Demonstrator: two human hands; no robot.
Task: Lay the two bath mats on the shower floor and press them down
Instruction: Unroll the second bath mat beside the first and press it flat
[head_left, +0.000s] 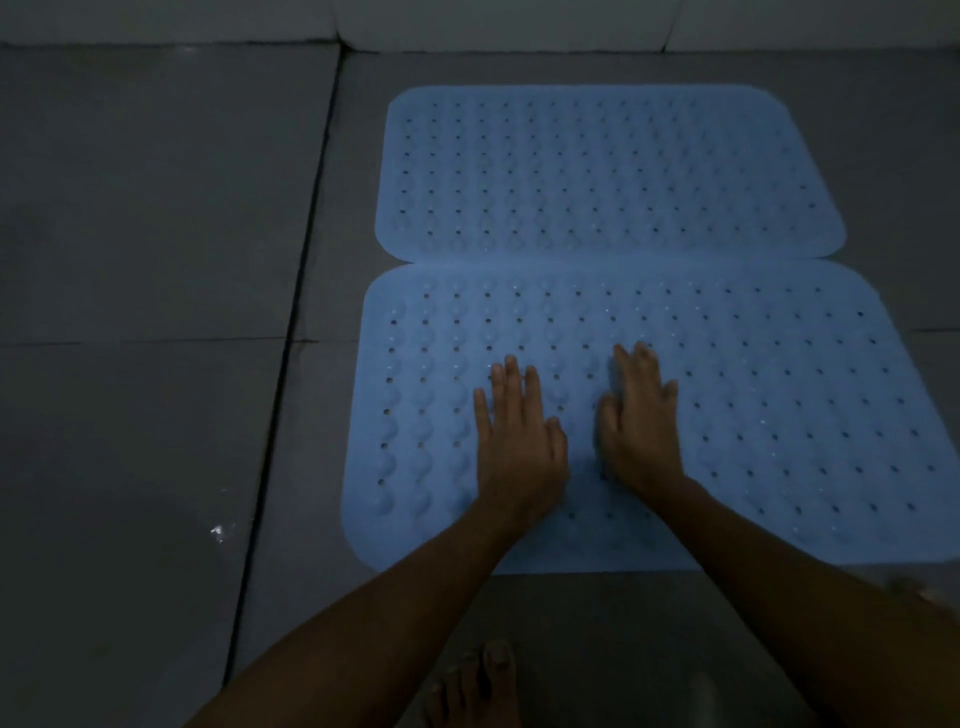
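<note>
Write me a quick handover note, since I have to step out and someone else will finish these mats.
Left hand: flat, fingers straight, pressing the near mat.
Right hand: also flat on the near mat, beside the left.
Far mat: lies flat on the shower floor, its edge meeting the near mat's.
Done: both mats laid.
Left: press the near mat's outer parts; whether the far mat was pressed cannot be told.

Near mat (727, 415) and far mat (597, 171): matt rubbery plastic, dimpled, perforated. Floor tiles (130, 208): smooth, dull grey.
</note>
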